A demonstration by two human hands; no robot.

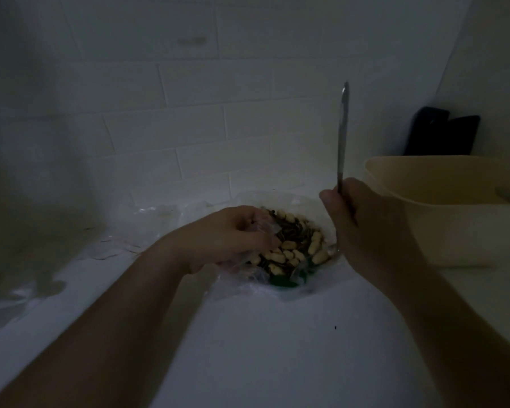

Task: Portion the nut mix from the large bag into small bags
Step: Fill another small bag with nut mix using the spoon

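A dim view down onto a white worktop (277, 334) set against a white tiled wall (189, 113). In the middle, close to the wall, lies the large clear bag (277, 198), open at the top, with the nut mix (292, 245) showing inside (pale peanuts among darker seeds). My left hand (233, 234) reaches in from the lower left, its fingers curled and pinching the crumpled near-left edge of the bag's opening. My right hand (368, 225) is closed in a fist around the handle of a metal spoon (342, 136); the handle stands nearly upright above my fist, and the bowl of the spoon sits low at the right edge of the nuts. A green patch shows through the plastic at the bag's near side. To the left, clear small bags (156, 213) lie flat and hard to make out in the gloom. On the right stands a cream tub (424, 231), with a dark object (442, 134) leaning on the wall behind it.
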